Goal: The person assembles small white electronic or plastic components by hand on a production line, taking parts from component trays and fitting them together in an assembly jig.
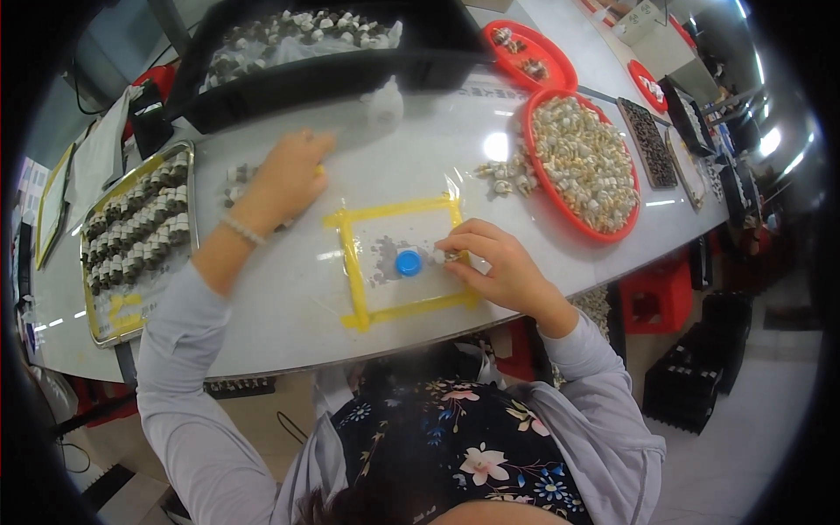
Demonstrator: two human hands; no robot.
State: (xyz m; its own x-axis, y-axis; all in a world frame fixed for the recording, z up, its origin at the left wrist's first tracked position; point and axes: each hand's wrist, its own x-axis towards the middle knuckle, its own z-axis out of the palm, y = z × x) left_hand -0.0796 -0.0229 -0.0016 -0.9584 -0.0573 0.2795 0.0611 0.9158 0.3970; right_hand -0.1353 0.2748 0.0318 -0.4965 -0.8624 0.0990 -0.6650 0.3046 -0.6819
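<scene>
My right hand (497,267) pinches a small whitish, shell-like piece (448,255) between thumb and fingertips. Just left of it, a round blue cap (409,262) sits within a square of yellow tape (354,280) on the white table, with grey smudges around it. Farther left, my left hand (287,177) hovers over the table with its fingers curled. A bit of yellow shows at its fingertips; the rest of what it grips is hidden. Beside that hand lie several small grey-and-white pieces (236,185). A white squeeze bottle (385,103) stands beyond.
On the left, a metal tray (194,175) holds rows of dark-and-white pieces. A black bin (332,68) of similar pieces stands at the back. To the right, a red basket (535,175) is heaped with whitish pieces, some spilled beside it; a red plate (560,66) lies behind.
</scene>
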